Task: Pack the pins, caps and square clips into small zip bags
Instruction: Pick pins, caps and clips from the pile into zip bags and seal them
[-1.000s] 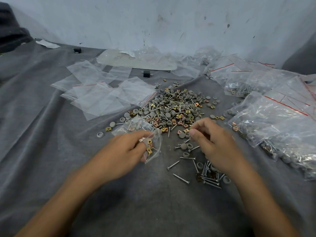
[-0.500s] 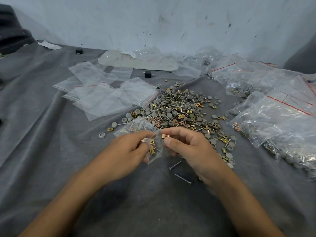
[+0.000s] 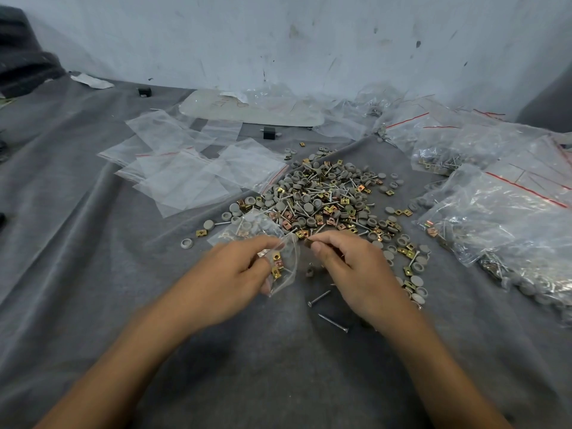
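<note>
On the grey cloth (image 3: pixel 93 274), near the middle, the left hand (image 3: pixel 235 274) grips a small bag (image 3: pixel 288 258) by its edge, thumb and fingers curled round the plastic. Several gold clips (image 3: pixel 276 264) lie inside it, against the fingers. The right hand (image 3: pixel 349 267) is just beside the bag's mouth, with thumb and forefinger pinched on a small piece (image 3: pixel 307 242); it is blurred and may be a clip. Behind both hands lies the heap (image 3: pixel 322 199) of grey caps, pins and clips, touching the bag's far corner. More caps (image 3: pixel 416 275) and clips trail down the right hand's outer side. Two loose pins (image 3: pixel 332 322) lie on the cloth by the right wrist. Empty bags (image 3: pixel 185 178) lie flat and overlapping to the left of the heap. Filled bags (image 3: pixel 495 218) are piled to its right.
</note>
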